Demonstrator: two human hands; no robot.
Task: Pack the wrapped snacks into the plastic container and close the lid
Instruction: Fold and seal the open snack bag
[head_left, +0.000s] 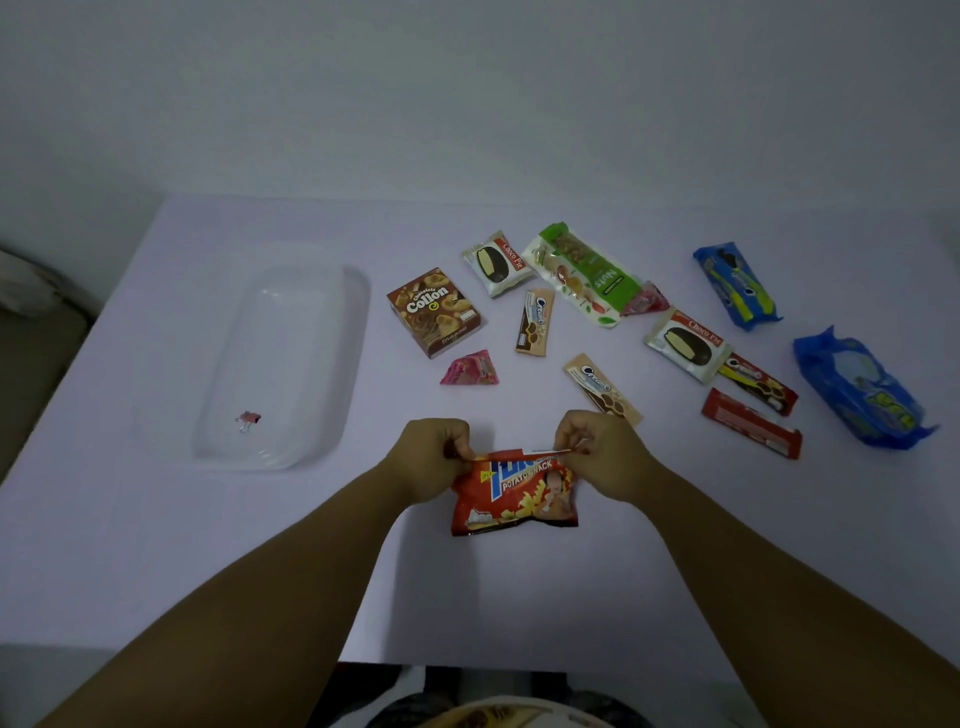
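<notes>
A red potato snack bag (514, 499) lies near the table's front edge. My left hand (428, 457) pinches its top left corner and my right hand (605, 452) pinches its top right corner, with the top edge folded over between them. A clear plastic container (317, 364) stands open to the left, holding only a small pink binder clip (248, 419). No lid is visible. Several wrapped snacks lie beyond the hands: a brown Collon box (434, 312), two Choco Pie packs (498, 262) (685, 345), a green nuts bar (579, 275) and a pink triangular packet (470, 370).
Further right lie two blue cookie packs (737, 283) (862, 387), two red wafer bars (750, 423) (758, 382), two beige cream biscuit sticks (535, 322) (602, 389) and a second pink packet (647, 301). The white table (156, 545) ends at a wall behind. A grey seat (36, 332) sits at the left.
</notes>
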